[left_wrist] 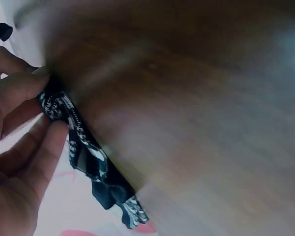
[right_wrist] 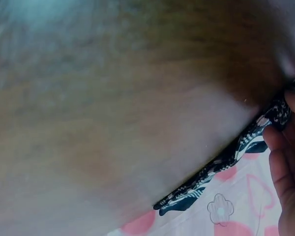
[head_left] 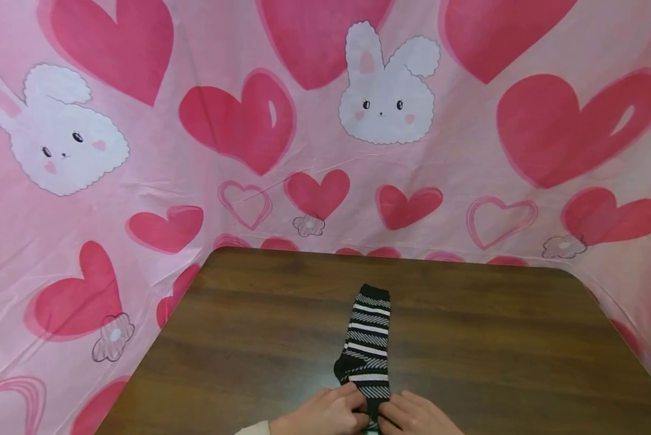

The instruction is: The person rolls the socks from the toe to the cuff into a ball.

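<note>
Brown tabletop [head_left: 238, 338], bottom centre: our left hand [head_left: 325, 412] and right hand [head_left: 419, 415] pinch the striped sock [head_left: 370, 331] by its near end! Laid straight, yes; handling unfinished, we judge.

The sock [head_left: 370, 338] is made of matt, knitted-looking cloth. The surface [head_left: 260, 326] is finished in smooth wood grain, softly glossed where light is reflected. The backdrop [head_left: 314, 151] is formed of creased, faintly shiny cloth.

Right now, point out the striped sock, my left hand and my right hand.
Striped sock [head_left: 368, 339], head view: its leg.
Left hand [head_left: 324, 413], head view: back of the hand.
Right hand [head_left: 416, 416], head view: back of the hand.
</note>
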`<state>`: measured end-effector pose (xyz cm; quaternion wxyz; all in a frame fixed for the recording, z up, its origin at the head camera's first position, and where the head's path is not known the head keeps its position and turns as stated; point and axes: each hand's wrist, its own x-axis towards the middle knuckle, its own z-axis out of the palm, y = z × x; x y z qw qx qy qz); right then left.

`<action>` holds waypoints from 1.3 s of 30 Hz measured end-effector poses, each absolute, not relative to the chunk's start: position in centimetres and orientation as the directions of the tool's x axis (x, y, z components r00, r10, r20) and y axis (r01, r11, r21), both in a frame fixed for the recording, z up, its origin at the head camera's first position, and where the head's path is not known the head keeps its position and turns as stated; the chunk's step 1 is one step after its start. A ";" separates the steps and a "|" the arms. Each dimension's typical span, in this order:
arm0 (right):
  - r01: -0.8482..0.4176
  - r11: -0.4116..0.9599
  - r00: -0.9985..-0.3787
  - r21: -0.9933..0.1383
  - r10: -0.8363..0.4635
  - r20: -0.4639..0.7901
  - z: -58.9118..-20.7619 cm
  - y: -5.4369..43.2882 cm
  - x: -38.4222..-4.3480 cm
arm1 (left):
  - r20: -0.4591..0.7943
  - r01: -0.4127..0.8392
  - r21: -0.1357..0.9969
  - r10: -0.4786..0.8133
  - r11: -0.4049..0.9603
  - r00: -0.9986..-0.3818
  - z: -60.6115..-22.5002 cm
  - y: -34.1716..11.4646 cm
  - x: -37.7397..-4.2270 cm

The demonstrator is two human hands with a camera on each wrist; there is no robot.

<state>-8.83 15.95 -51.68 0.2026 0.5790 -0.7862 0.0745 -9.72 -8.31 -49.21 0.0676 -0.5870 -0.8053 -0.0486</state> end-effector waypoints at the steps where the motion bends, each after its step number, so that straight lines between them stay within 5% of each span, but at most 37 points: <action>1: -0.940 0.324 -0.256 0.107 -0.877 0.407 -51.8 15.9 -8.8 | 0.166 0.947 0.016 0.933 0.321 -0.319 -49.2 -8.2 -9.7; 6: -0.926 0.376 -0.340 -0.033 -0.795 0.502 -52.1 15.3 -8.9 | 0.235 0.906 0.105 0.875 0.411 -0.424 -49.3 -7.7 -9.8; 10: -0.818 0.384 -0.566 -0.429 -0.673 0.476 -51.8 15.2 -9.1 | 0.219 0.828 0.307 0.812 0.469 -0.541 -49.4 -7.4 -10.1; 14: -0.498 0.327 -0.780 -0.803 -0.574 0.250 -51.0 15.5 -9.2 | 0.085 0.595 0.615 0.707 0.518 -0.702 -49.3 -7.2 -10.4; 18: -0.282 0.341 -0.873 -0.897 -0.478 0.093 -50.5 15.3 -9.7 | 0.074 0.486 0.704 0.627 0.518 -0.776 -49.2 -7.2 -10.8; 22: -0.218 0.430 -0.923 -0.876 -0.383 0.042 -50.5 15.2 -9.9 | 0.252 0.663 0.552 0.657 0.506 -0.711 -49.2 -7.3 -10.9; 27: -0.244 0.523 -0.943 -0.817 -0.323 0.075 -50.6 14.9 -9.8 | 0.487 0.894 0.162 0.754 0.419 -0.442 -49.1 -7.4 -10.8; 30: -0.291 0.551 -0.942 -0.782 -0.306 0.135 -50.6 14.8 -9.8 | 0.459 0.925 -0.011 0.824 0.379 -0.332 -49.0 -7.2 -10.6; 33: -0.376 0.597 -0.921 -0.709 -0.322 0.218 -50.7 14.9 -9.8 | 0.349 0.926 -0.105 0.886 0.362 -0.306 -48.9 -7.1 -10.6; 36: -0.584 0.644 -0.810 -0.494 -0.424 0.406 -50.8 15.1 -9.8 | 0.288 0.920 -0.173 0.911 0.352 -0.294 -48.8 -7.2 -10.6; 39: -0.789 0.591 -0.563 -0.166 -0.588 0.580 -50.8 15.4 -10.0 | 0.276 0.915 -0.203 0.917 0.348 -0.288 -48.8 -7.3 -10.7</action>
